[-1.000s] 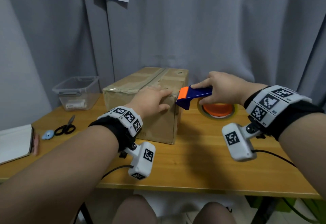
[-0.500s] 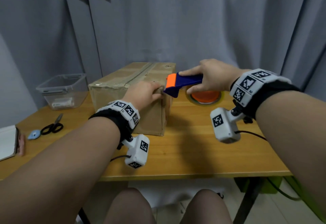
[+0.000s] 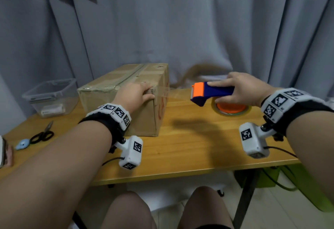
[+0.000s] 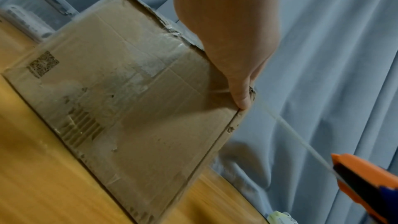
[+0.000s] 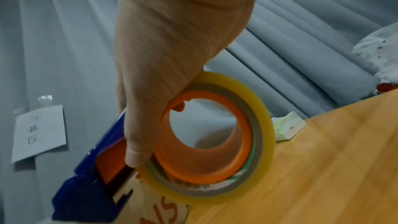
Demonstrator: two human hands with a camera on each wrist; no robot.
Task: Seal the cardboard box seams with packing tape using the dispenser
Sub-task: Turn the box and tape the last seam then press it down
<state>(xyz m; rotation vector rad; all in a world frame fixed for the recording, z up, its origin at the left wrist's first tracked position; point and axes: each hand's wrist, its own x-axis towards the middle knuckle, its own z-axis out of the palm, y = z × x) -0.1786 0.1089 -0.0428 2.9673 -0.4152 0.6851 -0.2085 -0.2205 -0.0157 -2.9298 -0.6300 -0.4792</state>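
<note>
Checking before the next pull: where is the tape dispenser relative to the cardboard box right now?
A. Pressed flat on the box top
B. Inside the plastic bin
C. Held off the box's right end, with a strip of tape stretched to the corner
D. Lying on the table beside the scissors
C: the right hand holds the dispenser clear of the box, and a clear tape strip runs to the corner under the left hand.

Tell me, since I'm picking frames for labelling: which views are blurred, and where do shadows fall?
Head view: fairly sharp, curtain edges bowed by the wide lens, the dispenser throws a soft shadow on the table. Left wrist view: table and box base smeared. Right wrist view: blurred throughout, tape roll soft.
</note>
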